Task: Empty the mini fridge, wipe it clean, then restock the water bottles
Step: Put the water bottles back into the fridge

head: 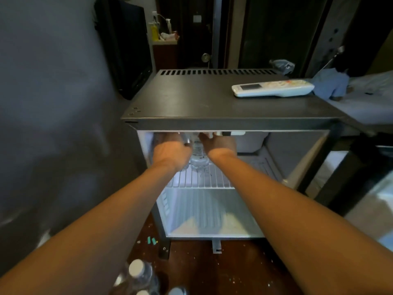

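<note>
- The fridge (191, 99) stands open, and a wire shelf (202, 180) divides its white inside.
- One clear water bottle (198, 155) stands upright on the left part of this shelf, between the two hands.
- The left hand (170, 150) is against its left side. The fingers are hidden under the fridge top, so I cannot tell its grip.
- The right hand (221, 145) reaches to the bottle's top. I cannot tell its grip either.
- More bottles (138, 272) with white caps stand on the floor.
- A white remote (272, 88) lies on the fridge.
</note>
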`<state>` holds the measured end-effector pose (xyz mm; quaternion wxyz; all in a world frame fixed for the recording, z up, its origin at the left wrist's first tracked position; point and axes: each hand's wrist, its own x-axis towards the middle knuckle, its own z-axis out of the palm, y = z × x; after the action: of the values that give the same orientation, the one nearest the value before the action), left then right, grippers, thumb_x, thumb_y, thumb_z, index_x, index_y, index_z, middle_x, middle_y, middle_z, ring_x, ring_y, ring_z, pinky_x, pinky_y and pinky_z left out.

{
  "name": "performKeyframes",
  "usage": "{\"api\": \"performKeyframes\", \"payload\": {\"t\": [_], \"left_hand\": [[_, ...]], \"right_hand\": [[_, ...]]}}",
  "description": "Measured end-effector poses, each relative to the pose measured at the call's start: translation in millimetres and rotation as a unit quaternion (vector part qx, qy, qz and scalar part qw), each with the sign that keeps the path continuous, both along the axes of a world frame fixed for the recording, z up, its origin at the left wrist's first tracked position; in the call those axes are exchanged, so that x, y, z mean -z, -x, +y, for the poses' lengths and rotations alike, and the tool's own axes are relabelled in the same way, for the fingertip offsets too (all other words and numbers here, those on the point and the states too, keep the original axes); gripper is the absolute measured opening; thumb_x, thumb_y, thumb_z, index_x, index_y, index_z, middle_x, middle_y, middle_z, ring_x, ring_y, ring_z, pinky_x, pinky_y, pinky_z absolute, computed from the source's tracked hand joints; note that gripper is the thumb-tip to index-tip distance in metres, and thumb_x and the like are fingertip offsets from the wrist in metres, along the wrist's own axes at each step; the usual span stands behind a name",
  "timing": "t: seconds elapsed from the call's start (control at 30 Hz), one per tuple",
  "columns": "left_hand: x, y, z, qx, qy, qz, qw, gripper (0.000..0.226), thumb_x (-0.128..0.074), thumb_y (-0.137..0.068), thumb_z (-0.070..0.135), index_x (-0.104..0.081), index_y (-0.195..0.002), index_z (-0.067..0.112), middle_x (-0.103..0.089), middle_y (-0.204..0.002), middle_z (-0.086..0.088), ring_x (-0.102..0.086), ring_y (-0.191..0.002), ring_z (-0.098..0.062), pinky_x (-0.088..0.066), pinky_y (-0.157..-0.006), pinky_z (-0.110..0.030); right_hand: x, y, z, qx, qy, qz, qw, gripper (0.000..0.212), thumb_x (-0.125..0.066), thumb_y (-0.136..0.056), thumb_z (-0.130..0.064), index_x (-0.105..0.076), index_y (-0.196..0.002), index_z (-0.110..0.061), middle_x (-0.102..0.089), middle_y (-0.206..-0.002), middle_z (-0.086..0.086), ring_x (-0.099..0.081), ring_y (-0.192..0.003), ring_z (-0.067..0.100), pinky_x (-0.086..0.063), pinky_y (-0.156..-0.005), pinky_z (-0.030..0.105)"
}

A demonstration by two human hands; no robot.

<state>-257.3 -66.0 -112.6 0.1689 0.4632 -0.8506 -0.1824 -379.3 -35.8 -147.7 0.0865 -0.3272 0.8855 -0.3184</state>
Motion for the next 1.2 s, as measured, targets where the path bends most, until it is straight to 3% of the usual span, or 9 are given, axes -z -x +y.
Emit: {"api": "performKeyframes", "payload": {"t": [0.13,0.33,0.47,0.53,0.67,0.73,0.8,0.93,1.2], "left_hand": [[2.6,-41.8,26.9,0.035,-0.053,-0.042,0.997,0.051,-0.060,-0.092,0.027,-0.040,-0.135,0.009,-0.038,-0.139,-0.016,-0.048,-0.115,-0.030,-0.044,-0.092,-0.037],[11.6,-96.0,89.2,0.054,-0.065,-0.142,0.986,0.030,-0.052,-0.095,0.034,-0.052,-0.118,0.014,-0.060,-0.108,-0.012,-0.063,-0.091,-0.034,-0.052,-0.088,-0.044],[40.3,-123.6,121.2,0.046,-0.063,-0.202,0.976,0.028,-0.054,-0.091,0.040,-0.057,-0.110,0.019,-0.060,-0.112,-0.009,-0.060,-0.096,-0.031,-0.052,-0.080,-0.038],[55.3,-133.0,135.4,0.069,-0.086,-0.236,0.965,0.027,-0.056,-0.090,0.041,-0.060,-0.104,0.018,-0.063,-0.108,-0.008,-0.062,-0.093,-0.028,-0.053,-0.075,-0.035],[78.3,-139.5,165.1,0.134,-0.157,-0.342,0.916,0.039,-0.060,-0.086,0.051,-0.065,-0.098,0.014,-0.069,-0.077,-0.005,-0.068,-0.070,-0.021,-0.053,-0.062,-0.028],[88.3,-138.3,176.1,0.165,-0.163,-0.401,0.886,0.046,-0.065,-0.084,0.047,-0.058,-0.113,0.013,-0.067,-0.089,-0.007,-0.068,-0.077,-0.022,-0.052,-0.065,-0.029],[102.4,-136.8,183.3,0.181,-0.177,-0.436,0.864,0.059,-0.069,-0.085,0.038,-0.040,-0.132,0.016,-0.061,-0.116,-0.014,-0.065,-0.099,-0.029,-0.053,-0.075,-0.035],[148.7,-139.6,185.1,0.220,-0.098,-0.427,0.872,0.062,-0.064,-0.089,0.025,-0.031,-0.142,0.020,-0.056,-0.125,-0.014,-0.058,-0.109,-0.031,-0.052,-0.084,-0.039],[143.1,-159.6,185.5,0.227,-0.053,-0.339,0.911,0.036,-0.063,-0.089,0.029,-0.048,-0.120,0.023,-0.056,-0.119,-0.009,-0.055,-0.106,-0.027,-0.044,-0.074,-0.034]], "right_hand": [[11.3,-22.4,59.4,-0.003,0.070,-0.072,0.995,0.036,-0.056,-0.093,-0.029,-0.052,-0.125,-0.011,-0.055,-0.128,0.014,-0.057,-0.111,0.033,-0.048,-0.092,0.035],[40.0,-56.3,140.3,-0.050,-0.007,-0.115,0.992,0.026,-0.056,-0.092,-0.022,-0.067,-0.107,-0.004,-0.065,-0.113,0.017,-0.060,-0.107,0.034,-0.049,-0.088,0.036],[74.4,-80.7,178.0,-0.087,-0.051,-0.153,0.983,0.023,-0.056,-0.092,-0.020,-0.067,-0.093,0.000,-0.068,-0.104,0.019,-0.063,-0.099,0.035,-0.052,-0.088,0.041],[92.8,-93.6,194.0,-0.108,-0.070,-0.162,0.978,0.025,-0.055,-0.092,-0.022,-0.068,-0.100,-0.002,-0.069,-0.107,0.018,-0.064,-0.100,0.033,-0.052,-0.089,0.040],[122.4,-117.2,228.8,-0.189,-0.106,-0.217,0.952,0.035,-0.061,-0.090,-0.040,-0.067,-0.108,-0.010,-0.068,-0.107,0.012,-0.060,-0.084,0.021,-0.046,-0.066,0.027],[137.5,-121.8,242.0,-0.234,-0.163,-0.203,0.937,0.053,-0.069,-0.080,-0.053,-0.063,-0.118,-0.017,-0.065,-0.116,0.005,-0.060,-0.096,0.018,-0.049,-0.082,0.029],[153.9,-126.3,251.8,-0.277,-0.232,-0.160,0.918,0.064,-0.075,-0.073,-0.053,-0.055,-0.127,-0.026,-0.060,-0.126,-0.002,-0.058,-0.108,0.018,-0.048,-0.094,0.033],[182.8,-143.6,261.4,-0.231,-0.196,-0.118,0.946,0.049,-0.075,-0.076,-0.044,-0.053,-0.119,-0.037,-0.062,-0.119,-0.008,-0.059,-0.104,0.017,-0.050,-0.091,0.039],[181.7,-167.1,271.7,-0.120,-0.096,-0.116,0.981,0.040,-0.074,-0.080,-0.033,-0.060,-0.117,-0.037,-0.051,-0.119,-0.010,-0.052,-0.109,0.011,-0.047,-0.094,0.031]]}}
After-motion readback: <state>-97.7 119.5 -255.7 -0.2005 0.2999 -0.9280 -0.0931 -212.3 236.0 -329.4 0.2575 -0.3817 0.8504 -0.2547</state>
